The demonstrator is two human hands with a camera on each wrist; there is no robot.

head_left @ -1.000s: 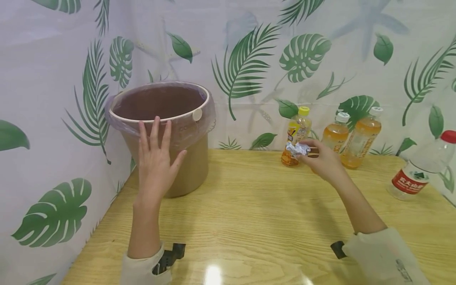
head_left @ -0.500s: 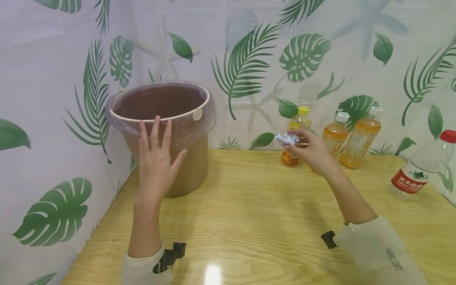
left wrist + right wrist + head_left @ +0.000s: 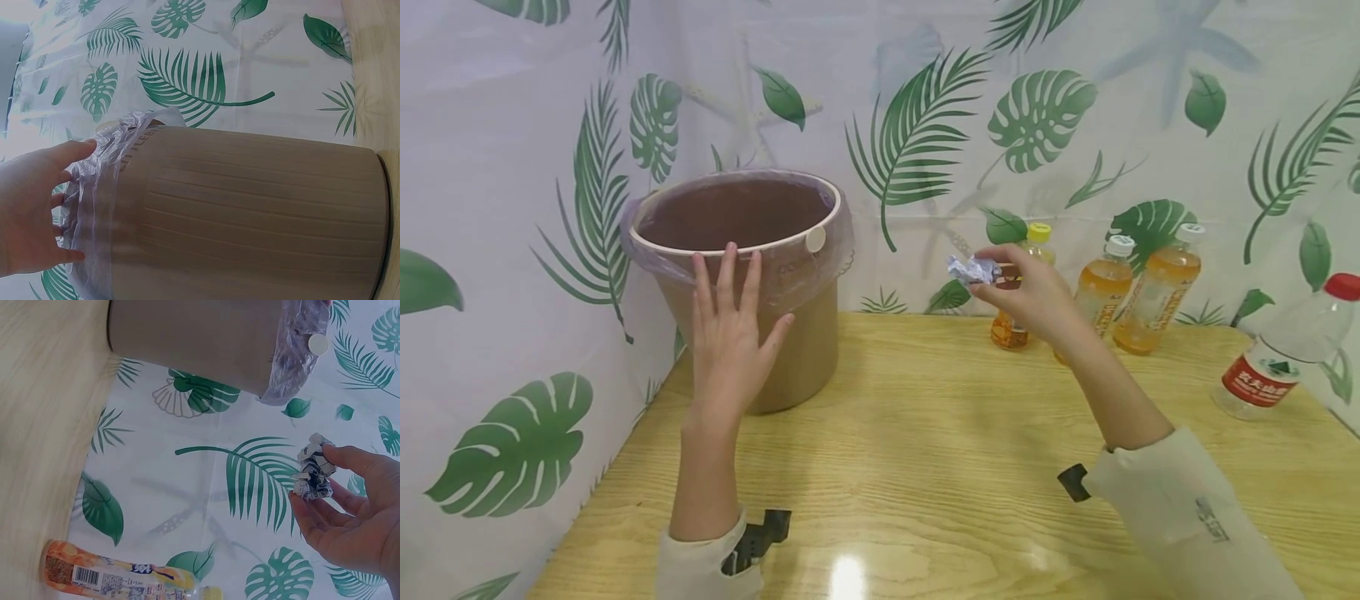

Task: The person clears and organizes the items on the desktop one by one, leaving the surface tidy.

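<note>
A brown trash can [image 3: 797, 358] with a thin purple liner bag [image 3: 793, 279] folded over its rim stands at the back left of the table. Against its near side, my left hand [image 3: 727, 350] rests with fingers spread and straight, fingertips at the rim. In the left wrist view that hand [image 3: 37, 203] touches the wrinkled liner. My right hand [image 3: 1033, 292] pinches a crumpled ball of paper [image 3: 973, 271] in the air, to the right of the can. The right wrist view shows printed marks on the paper ball [image 3: 314, 467], held between thumb and fingers.
Behind the right hand stands a yellow-capped drink bottle [image 3: 1010, 329], partly hidden. Two white-capped bottles of orange drink [image 3: 1105, 287] are to its right. A clear red-capped bottle [image 3: 1262, 375] leans at the far right. A leaf-patterned sheet [image 3: 925, 150] hangs behind the wooden table [image 3: 910, 467].
My right hand has moved left and upward with the crumpled paper, from in front of the bottles toward the trash can. The left hand has stayed in place on the can.
</note>
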